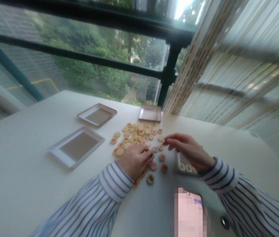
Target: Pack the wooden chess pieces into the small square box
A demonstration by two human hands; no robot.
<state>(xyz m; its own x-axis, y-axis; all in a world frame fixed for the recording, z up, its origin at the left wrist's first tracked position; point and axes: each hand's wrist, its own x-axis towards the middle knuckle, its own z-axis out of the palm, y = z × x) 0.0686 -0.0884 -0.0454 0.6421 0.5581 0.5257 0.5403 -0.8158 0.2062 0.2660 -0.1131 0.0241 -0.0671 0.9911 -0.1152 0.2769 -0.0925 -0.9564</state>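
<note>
A loose pile of round wooden Chinese chess pieces (140,128), marked in red or dark characters, is spread over the white table. My left hand (135,159) lies low over the pile's near side, its fingers bent and pressed together. Whatever is under its fingertips is mostly hidden. Above the pile's right edge is my right hand (190,149), its thumb and fingers apart, the tips close to some pieces. Beneath that hand sits a clear tray (178,163), partly covered, with several pieces lined up along its near side. One dark-marked piece (150,179) rests nearer to me.
Two shallow clear trays (75,148) (97,114) stand on the left of the white table (18,158). A smaller clear box (150,113) is at the far edge. A phone (198,199), partly blurred out, and a small dark round object (224,222) lie near my right arm.
</note>
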